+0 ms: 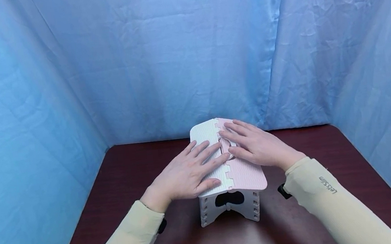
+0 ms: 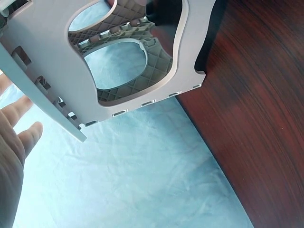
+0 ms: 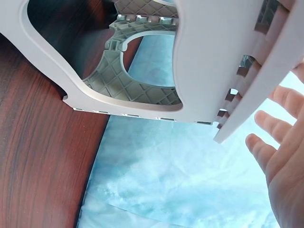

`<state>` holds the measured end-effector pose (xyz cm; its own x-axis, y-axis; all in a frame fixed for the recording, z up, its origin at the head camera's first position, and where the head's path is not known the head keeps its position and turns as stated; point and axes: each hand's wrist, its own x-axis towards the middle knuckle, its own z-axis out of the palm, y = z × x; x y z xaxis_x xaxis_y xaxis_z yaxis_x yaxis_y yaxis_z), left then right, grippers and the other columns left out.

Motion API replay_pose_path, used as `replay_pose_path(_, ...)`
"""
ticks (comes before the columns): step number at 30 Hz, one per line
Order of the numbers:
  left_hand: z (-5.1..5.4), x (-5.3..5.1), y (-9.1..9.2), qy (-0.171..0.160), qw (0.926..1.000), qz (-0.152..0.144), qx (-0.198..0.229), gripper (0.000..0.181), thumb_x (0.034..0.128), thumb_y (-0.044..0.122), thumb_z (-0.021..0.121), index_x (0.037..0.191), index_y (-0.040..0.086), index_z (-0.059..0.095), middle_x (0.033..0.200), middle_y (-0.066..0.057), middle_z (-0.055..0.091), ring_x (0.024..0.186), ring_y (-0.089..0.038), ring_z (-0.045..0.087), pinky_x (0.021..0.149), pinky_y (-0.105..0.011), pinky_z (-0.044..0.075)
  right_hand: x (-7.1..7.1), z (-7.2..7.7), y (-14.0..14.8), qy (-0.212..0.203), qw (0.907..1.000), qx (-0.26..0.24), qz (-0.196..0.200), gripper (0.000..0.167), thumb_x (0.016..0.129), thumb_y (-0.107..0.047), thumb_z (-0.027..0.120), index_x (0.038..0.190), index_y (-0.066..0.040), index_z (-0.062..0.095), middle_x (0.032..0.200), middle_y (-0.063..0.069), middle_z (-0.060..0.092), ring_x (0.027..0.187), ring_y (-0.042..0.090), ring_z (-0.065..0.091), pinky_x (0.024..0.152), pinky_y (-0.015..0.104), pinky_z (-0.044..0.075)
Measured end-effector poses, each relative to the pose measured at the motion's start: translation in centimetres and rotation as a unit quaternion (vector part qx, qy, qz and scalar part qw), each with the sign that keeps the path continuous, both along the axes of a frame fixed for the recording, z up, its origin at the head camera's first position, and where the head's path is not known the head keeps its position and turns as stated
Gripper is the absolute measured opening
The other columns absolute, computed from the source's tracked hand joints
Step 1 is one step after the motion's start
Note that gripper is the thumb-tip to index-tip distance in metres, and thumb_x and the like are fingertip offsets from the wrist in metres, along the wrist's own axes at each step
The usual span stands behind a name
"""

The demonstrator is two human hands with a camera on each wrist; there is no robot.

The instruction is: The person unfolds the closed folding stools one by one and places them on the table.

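A plastic folding step stool [image 1: 248,176] stands on the table, its top split into a white half and a pale pink half that meet at a toothed seam. The top appears slightly peaked along that seam. My left hand [image 1: 187,174] lies over the white half, fingers spread and fairly straight, with some fingertips near the seam. Across the pink half lies my right hand [image 1: 257,145], its fingers extended beside the handle slot. In the left wrist view, the side panel [image 2: 52,28] shows a large cutout. In the right wrist view, the fingers [image 3: 270,126] reach the top's edge.
The dark red-brown table [image 1: 126,187] has a wood grain. Light blue curtains [image 1: 173,59] enclose it at the back and on both sides. Black wrist straps [image 1: 284,191] show at the cuffs of the cream sleeves [image 1: 337,206].
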<state>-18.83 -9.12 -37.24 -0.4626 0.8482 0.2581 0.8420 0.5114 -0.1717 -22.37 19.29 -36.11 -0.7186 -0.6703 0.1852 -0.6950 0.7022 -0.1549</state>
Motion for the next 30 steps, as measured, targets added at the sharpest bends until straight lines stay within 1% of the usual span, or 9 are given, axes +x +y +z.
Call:
replay_pose_path(3, 0.0, 0.0, 0.0, -0.005, 1.0, 0.0, -0.007, 0.064, 0.1062, 0.061, 0.024, 0.163, 0.032, 0.025, 0.167, -0.006, 0.028, 0.149, -0.034, 0.035, 0.121, -0.055, 0.027, 0.1, -0.2, 0.1, -0.008, 1.0, -0.002, -0.005, 0.06, 0.107, -0.048, 0.046, 0.16, -0.021, 0.036, 0.166, 0.01, 0.03, 0.155, 0.036, 0.02, 0.123, 0.053, 0.022)
replay_pose_path(8, 0.0, 0.1, 0.1, -0.015, 0.9998, 0.001, -0.016, 0.063, 0.1062, 0.059, 0.031, 0.163, 0.032, 0.025, 0.168, -0.006, 0.027, 0.15, -0.034, 0.033, 0.122, -0.054, 0.027, 0.0, -0.6, 0.3, -0.016, 0.9998, -0.005, -0.006, 0.061, 0.106, -0.049, 0.047, 0.16, -0.022, 0.036, 0.166, 0.011, 0.032, 0.154, 0.038, 0.02, 0.122, 0.055, 0.024)
replay_pose_path(13, -0.1, 0.2, 0.2, -0.021, 0.9995, 0.001, -0.025, 0.061, 0.1065, 0.057, 0.034, 0.162, 0.033, 0.027, 0.167, -0.006, 0.028, 0.15, -0.035, 0.032, 0.123, -0.051, 0.026, 0.0, -1.0, 0.5, -0.028, 0.9996, 0.001, -0.009, 0.063, 0.105, -0.051, 0.048, 0.16, -0.024, 0.035, 0.166, 0.009, 0.031, 0.155, 0.036, 0.02, 0.122, 0.055, 0.025)
replay_pose_path(20, -0.1, 0.4, 0.2, -0.025, 0.9994, -0.003, -0.023, 0.06, 0.1066, 0.056, 0.036, 0.162, 0.033, 0.029, 0.165, -0.008, 0.032, 0.15, -0.036, 0.034, 0.123, -0.049, 0.026, 0.1, -1.0, 0.6, -0.021, 0.9998, -0.003, -0.001, 0.062, 0.104, -0.049, 0.051, 0.158, -0.022, 0.039, 0.164, 0.009, 0.034, 0.153, 0.035, 0.025, 0.122, 0.055, 0.026)
replay_pose_path(27, 0.1, 0.4, -0.2, -0.046, 0.9987, -0.012, -0.016, 0.06, 0.1058, 0.057, 0.038, 0.161, 0.033, 0.031, 0.166, -0.007, 0.031, 0.15, -0.036, 0.032, 0.123, -0.048, 0.026, 0.0, -1.2, 0.6, -0.01, 0.9999, -0.012, 0.007, 0.061, 0.103, -0.047, 0.055, 0.156, -0.021, 0.044, 0.162, 0.011, 0.038, 0.151, 0.038, 0.029, 0.121, 0.056, 0.027)
replay_pose_path(30, 0.1, 0.4, -0.3, -0.054, 0.9984, -0.012, -0.015, 0.061, 0.1055, 0.057, 0.038, 0.161, 0.034, 0.031, 0.167, -0.006, 0.03, 0.151, -0.035, 0.032, 0.123, -0.047, 0.026, 0.1, -1.1, 0.6, -0.012, 0.9997, -0.019, 0.01, 0.06, 0.102, -0.047, 0.057, 0.155, -0.02, 0.046, 0.162, 0.012, 0.039, 0.151, 0.038, 0.031, 0.12, 0.057, 0.028)
